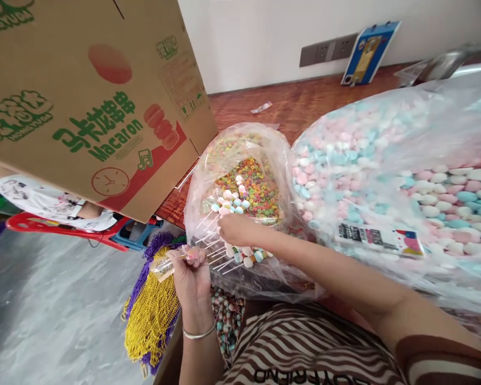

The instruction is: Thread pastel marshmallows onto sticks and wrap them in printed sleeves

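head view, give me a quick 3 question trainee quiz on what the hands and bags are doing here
1. True or false: the left hand holds a small wrapped candy stick.
2. The right hand reaches into which bag? A) bag of ring candies B) bag of pastel marshmallows C) cardboard box
3. What hangs at the table edge below the left hand?

Key: 1 true; 2 A; 3 gold and purple bead strings.
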Demonstrator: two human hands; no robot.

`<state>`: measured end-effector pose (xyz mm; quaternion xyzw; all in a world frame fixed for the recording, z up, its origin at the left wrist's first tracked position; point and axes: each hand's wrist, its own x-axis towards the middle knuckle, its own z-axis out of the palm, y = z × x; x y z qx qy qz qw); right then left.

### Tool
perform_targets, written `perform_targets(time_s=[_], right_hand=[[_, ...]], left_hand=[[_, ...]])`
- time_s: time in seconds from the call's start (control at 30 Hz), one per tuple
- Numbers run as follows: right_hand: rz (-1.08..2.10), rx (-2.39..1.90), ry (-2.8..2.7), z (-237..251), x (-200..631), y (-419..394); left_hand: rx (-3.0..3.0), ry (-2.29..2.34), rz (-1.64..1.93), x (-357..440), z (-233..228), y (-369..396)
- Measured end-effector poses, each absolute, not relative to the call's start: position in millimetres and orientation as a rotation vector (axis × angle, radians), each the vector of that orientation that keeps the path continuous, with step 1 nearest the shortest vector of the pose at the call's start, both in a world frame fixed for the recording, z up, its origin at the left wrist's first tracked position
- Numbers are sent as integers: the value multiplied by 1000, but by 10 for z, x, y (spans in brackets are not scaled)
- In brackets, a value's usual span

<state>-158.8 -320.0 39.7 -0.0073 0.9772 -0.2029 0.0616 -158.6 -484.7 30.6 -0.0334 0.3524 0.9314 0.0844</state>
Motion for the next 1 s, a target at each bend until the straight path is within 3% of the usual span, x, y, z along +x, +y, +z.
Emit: perform_targets(time_s=[0.27,0.43,0.6,0.77,1.0], right_hand=[[-968,619,2940,134,-956,-2645],[-1096,669,2925,256,-371,-2513],[-1653,632,3098,441,657,-2512],[-1617,556,3302,448,1258,-2609],[-1620,604,3271,381,1404,-2616]], left_hand=[[-124,980,2632,-1399,214,-4519],[-202,1026,2595,-1189,181,-4309],[-312,1096,2573,-1029,152,-4114],[-253,1134,2502,-866,161,-3889],[-198,1127,2436,-696,212,-3760]])
